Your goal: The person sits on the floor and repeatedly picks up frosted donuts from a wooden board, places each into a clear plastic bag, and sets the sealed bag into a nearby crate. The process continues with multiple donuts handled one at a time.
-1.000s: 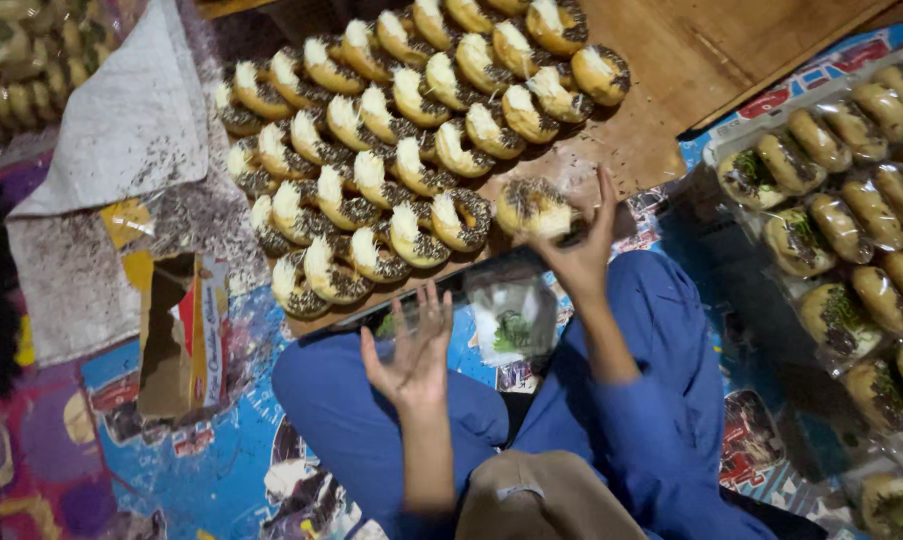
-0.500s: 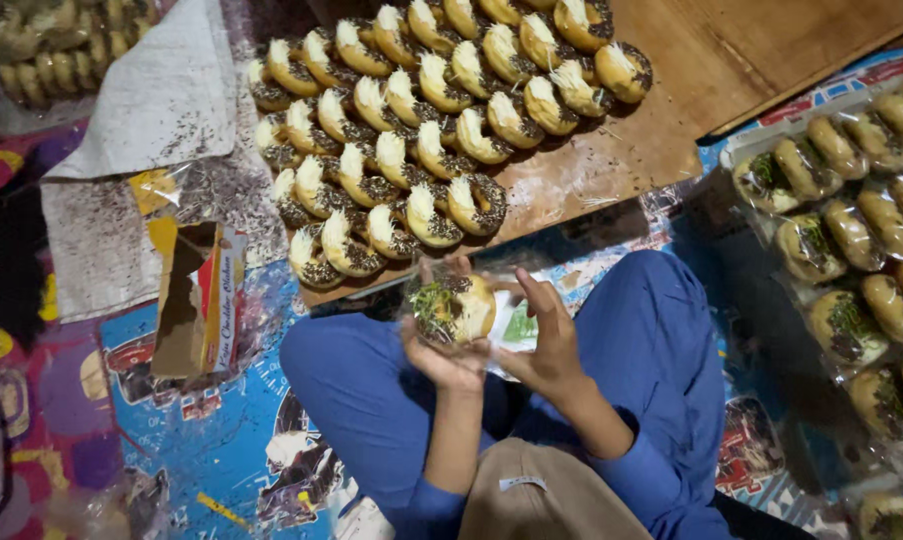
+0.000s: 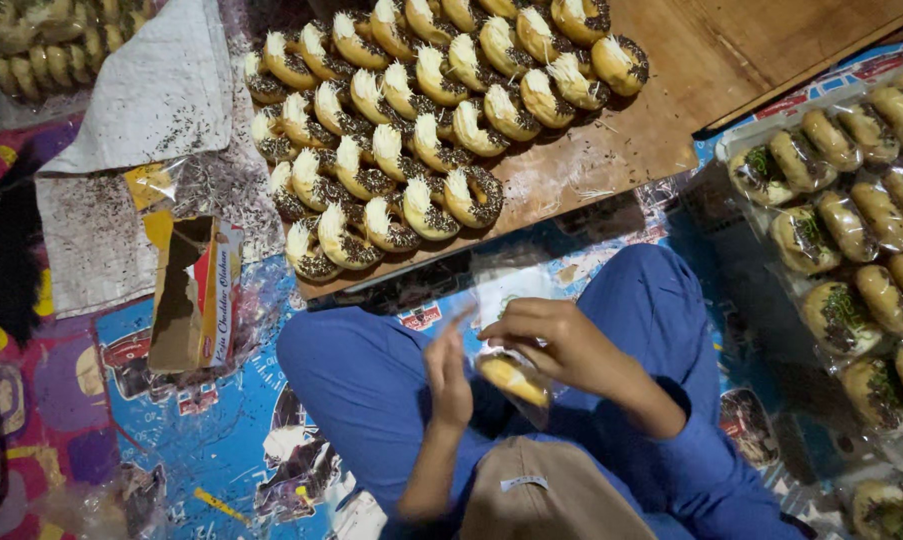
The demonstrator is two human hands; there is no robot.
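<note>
Over my blue-trousered lap, both hands hold a topped doughnut inside a clear plastic bag. My right hand grips the bag from above. My left hand steadies its left side, fingers on the plastic. Beyond my knees a wooden board carries several rows of doughnuts with white shreds and dark sprinkles.
Bagged doughnuts lie packed in rows at the right. An open cardboard box sits on the blue patterned mat at the left, near sprinkle-dusted paper. More doughnuts fill the far left corner.
My right hand took a doughnut from the board's near edge and brought it to my lap. Both hands closed on it, and it now sits inside the clear bag.
</note>
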